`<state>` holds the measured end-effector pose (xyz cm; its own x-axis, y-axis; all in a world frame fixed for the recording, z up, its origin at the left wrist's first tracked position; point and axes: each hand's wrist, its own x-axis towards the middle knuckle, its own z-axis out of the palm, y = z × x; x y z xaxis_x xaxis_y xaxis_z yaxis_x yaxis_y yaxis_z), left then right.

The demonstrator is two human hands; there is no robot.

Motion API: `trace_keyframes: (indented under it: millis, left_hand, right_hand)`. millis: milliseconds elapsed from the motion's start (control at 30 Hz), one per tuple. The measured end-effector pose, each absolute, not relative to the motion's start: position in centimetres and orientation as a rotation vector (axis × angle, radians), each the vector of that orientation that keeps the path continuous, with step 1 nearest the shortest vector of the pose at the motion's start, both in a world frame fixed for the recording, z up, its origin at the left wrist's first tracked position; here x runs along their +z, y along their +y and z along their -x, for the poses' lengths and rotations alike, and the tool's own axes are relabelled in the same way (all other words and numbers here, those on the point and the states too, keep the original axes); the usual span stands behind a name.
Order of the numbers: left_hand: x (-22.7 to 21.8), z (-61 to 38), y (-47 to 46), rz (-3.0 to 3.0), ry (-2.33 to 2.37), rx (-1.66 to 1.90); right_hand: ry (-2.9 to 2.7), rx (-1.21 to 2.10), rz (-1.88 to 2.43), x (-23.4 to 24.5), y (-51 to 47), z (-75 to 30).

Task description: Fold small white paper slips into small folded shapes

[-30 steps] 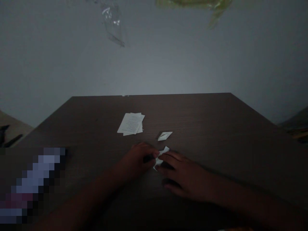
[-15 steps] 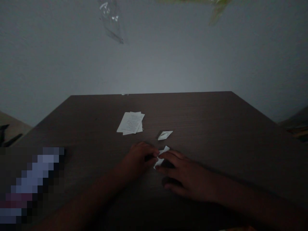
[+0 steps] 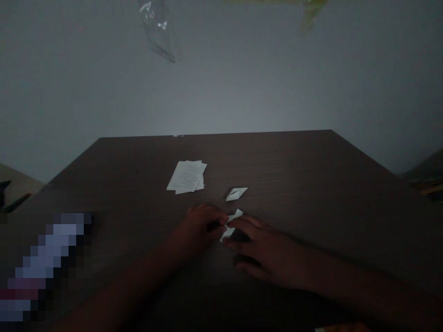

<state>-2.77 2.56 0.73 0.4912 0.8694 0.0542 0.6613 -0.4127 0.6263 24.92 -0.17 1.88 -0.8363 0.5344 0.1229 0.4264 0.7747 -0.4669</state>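
Fingertips of both hands are narrowly pinching a small paper scrap just below center, left hand and right hand flanking it to keep it pinned, while a folded paper is sitting just above and a paper stack is lying up left.

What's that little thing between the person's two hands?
In the head view, a small folded piece of white paper sits between the left hand and the right hand, touched by the fingers of both.

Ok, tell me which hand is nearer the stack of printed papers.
Left. The left hand rests just below and right of the stack of printed papers; the right hand lies farther right and lower.
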Motion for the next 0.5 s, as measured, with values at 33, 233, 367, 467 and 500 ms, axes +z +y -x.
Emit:
trace_keyframes:
  millis: [33, 233, 367, 467, 500]
  left_hand:
    - [0.7, 2.8, 2.5, -2.215, 1.249, 0.511]
    - [1.5, 3.5, 2.1, -2.264, 1.208, 0.479]
    - [2.1, 3.5, 2.0, -2.233, 1.216, 0.409]
    - [1.9, 3.1, 2.0, -2.247, 1.263, 0.380]
    - [1.8, 3.0, 2.0, -2.256, 1.268, 0.379]
  right_hand:
    - [-2.724, 0.617, 0.752, 1.9, -0.2, -24.9]
    - [-2.717, 0.613, 0.726, 1.8, 0.0, -25.1]
    - [-2.675, 0.651, 0.759, 1.8, 0.2, -25.2]
    - [-2.684, 0.611, 0.755, 1.7, 0.2, -25.1]
    - [-2.686, 0.593, 0.754, 1.6, 0.2, -25.0]
